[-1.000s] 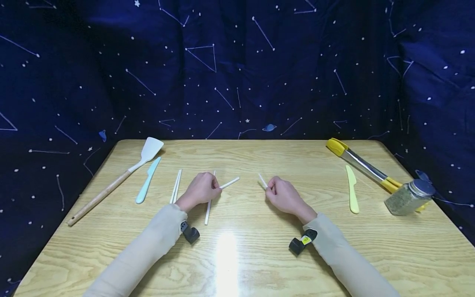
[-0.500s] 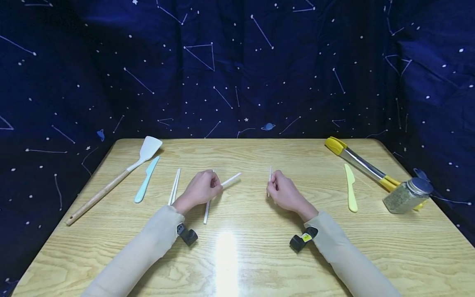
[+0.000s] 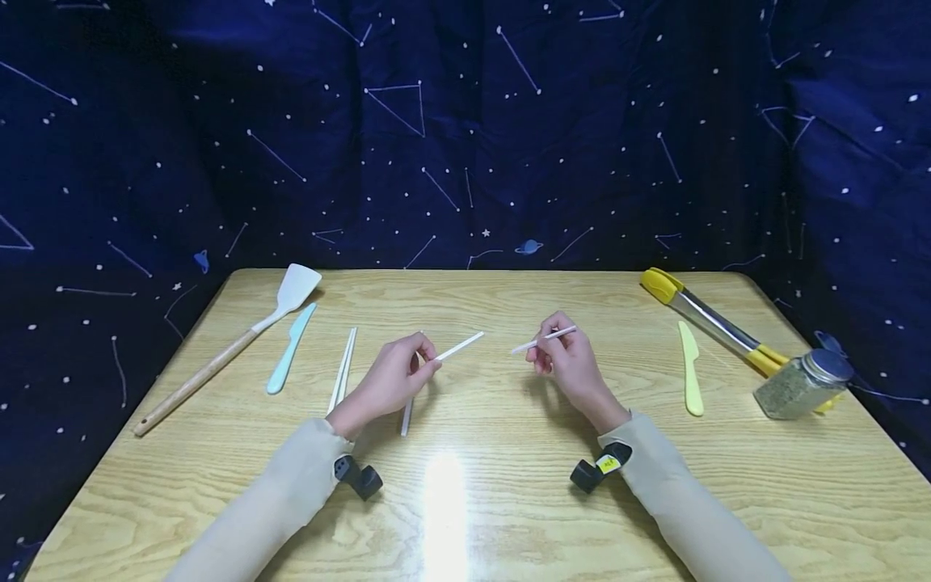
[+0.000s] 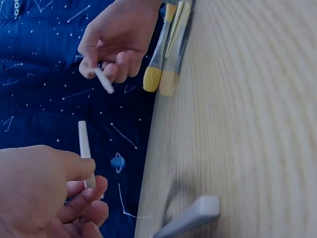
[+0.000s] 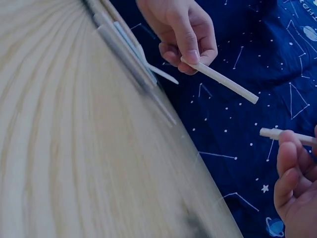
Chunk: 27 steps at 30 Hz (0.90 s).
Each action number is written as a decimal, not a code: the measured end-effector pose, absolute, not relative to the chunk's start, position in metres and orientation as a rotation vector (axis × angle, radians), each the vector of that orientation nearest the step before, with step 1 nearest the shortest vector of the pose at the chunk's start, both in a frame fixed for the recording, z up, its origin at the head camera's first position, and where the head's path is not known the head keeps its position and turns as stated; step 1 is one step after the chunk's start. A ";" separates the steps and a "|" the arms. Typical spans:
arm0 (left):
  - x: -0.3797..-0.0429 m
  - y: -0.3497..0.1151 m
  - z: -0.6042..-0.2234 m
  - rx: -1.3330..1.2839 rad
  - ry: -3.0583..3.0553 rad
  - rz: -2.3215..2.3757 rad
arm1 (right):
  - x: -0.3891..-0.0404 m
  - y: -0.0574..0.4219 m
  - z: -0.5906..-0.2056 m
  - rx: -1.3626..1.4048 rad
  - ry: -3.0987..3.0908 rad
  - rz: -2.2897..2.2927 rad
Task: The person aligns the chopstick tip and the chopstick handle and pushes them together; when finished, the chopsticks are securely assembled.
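Note:
My left hand [image 3: 393,378] pinches a short white chopstick piece [image 3: 461,345] between thumb and fingers; it points up and right. In the right wrist view this chopstick piece [image 5: 225,84] shows its long free end. My right hand [image 3: 570,364] holds another white chopstick piece [image 3: 562,332], its near end turned toward the left one. That second chopstick piece [image 5: 270,133] has a stepped, narrower tip in the right wrist view. A gap separates the two pieces. Under my left hand, a white chopstick [image 3: 406,418] lies on the table, partly hidden.
Left of my left hand lie a pair of white chopsticks [image 3: 343,368], a light blue knife [image 3: 290,352] and a white spatula [image 3: 218,364] with a wooden handle. Far right are a yellow knife [image 3: 689,368], yellow-tipped tongs [image 3: 713,323] and a tilted spice jar [image 3: 800,386].
My right hand has lifted slightly and turned its chopstick piece from near upright to slanting toward the left. My left hand's piece reaches a little farther up and right.

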<state>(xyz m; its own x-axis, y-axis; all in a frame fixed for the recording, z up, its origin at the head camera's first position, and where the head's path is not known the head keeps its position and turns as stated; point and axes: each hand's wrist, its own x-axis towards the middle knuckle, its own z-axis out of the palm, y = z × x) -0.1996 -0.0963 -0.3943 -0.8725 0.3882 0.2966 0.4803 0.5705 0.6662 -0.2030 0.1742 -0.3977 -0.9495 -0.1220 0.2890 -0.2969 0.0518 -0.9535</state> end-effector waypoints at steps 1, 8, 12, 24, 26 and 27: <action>-0.198 -0.095 -0.394 -0.758 -2.661 -1.200 | -0.203 0.174 -0.397 0.432 -2.131 2.087; -0.188 -0.091 -0.395 -0.828 -2.594 -1.253 | -0.203 0.176 -0.394 0.425 -1.924 2.315; -0.184 -0.088 -0.397 -0.833 -2.556 -1.259 | -0.203 0.177 -0.394 0.450 -1.859 2.384; -0.179 -0.085 -0.406 -0.853 -2.503 -1.210 | -0.198 0.171 -0.388 0.585 -1.874 2.428; -0.179 -0.084 -0.407 -0.864 -2.494 -1.207 | -0.198 0.171 -0.388 0.597 -1.863 2.433; -0.179 -0.084 -0.407 -0.871 -2.490 -1.208 | -0.198 0.171 -0.387 0.600 -1.861 2.436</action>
<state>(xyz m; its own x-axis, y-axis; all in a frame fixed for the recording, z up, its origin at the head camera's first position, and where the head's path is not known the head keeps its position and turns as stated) -0.1791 -0.0838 -0.4073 -0.7937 0.4091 0.4503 0.6069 0.4806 0.6330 -0.1977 0.1707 -0.3874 -0.9261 -0.2143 0.3105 -0.2432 -0.2900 -0.9256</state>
